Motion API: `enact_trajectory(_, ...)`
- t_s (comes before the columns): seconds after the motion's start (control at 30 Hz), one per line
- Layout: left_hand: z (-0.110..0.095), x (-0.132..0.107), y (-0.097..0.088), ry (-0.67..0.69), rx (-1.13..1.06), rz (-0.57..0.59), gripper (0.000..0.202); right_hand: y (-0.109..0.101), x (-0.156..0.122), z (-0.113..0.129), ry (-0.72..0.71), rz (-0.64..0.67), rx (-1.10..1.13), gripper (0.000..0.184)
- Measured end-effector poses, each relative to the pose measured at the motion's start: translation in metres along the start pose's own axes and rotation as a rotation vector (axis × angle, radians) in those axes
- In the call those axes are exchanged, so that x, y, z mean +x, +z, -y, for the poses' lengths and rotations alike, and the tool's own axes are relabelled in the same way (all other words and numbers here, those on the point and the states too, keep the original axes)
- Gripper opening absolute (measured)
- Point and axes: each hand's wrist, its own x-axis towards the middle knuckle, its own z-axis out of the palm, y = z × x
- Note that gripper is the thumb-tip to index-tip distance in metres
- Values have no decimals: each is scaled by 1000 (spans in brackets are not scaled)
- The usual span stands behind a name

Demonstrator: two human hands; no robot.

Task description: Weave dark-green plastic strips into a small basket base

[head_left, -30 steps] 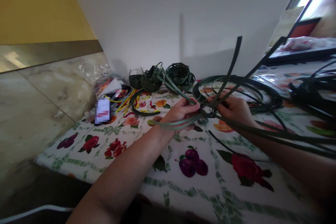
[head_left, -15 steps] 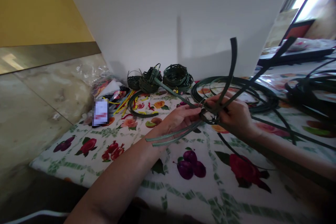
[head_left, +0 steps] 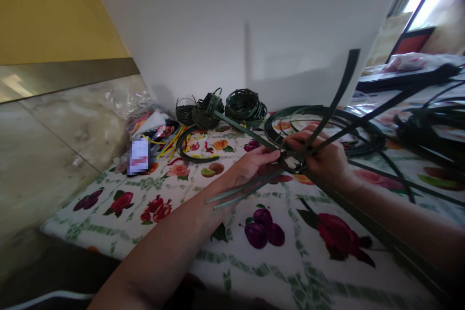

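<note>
A small ring woven from flat dark green strips (head_left: 295, 171) sits between the two hands, touching both. The left hand (head_left: 259, 159) is closed on the ring's near-left edge, thumb on top; the right hand (head_left: 329, 161) pinches its other side, fingers curled around the strip bases there. Two long strip ends rise up and away past the right hand, two trail back over the left forearm, and one or more, overlapping, point away beyond the left hand. How many run under the right forearm I cannot tell.

Directly behind the right hand lies one large dark green strip coil (head_left: 374, 143); well to its right is another dark, blurred coil (head_left: 428, 131). Beyond the left hand stand three round dark green woven bundles (head_left: 209, 114). Left of that hand are one open dark green strip loop (head_left: 198, 159) and several thin yellow strips (head_left: 172, 141), too tangled to count, on the cloth-covered surface (head_left: 254, 266).
</note>
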Motion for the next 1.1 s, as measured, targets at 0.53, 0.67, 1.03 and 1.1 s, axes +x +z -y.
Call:
enact_trajectory(0.53, 5, 0, 4, 51, -106, 4, 15, -6, 7, 5, 65, 37, 48, 9)
enact_trajectory(0.67, 3, 1, 7, 120, -126, -61, 14, -3, 7, 4, 170, 67, 135, 14)
enact_trajectory(1.03, -3, 3, -3, 100, -67, -136, 16, 8, -5, 0, 470, 192, 412, 16)
enact_trajectory(1.1, -4, 3, -7, 96, -41, -124, 19, 7, -6, 0, 458, 215, 396, 18)
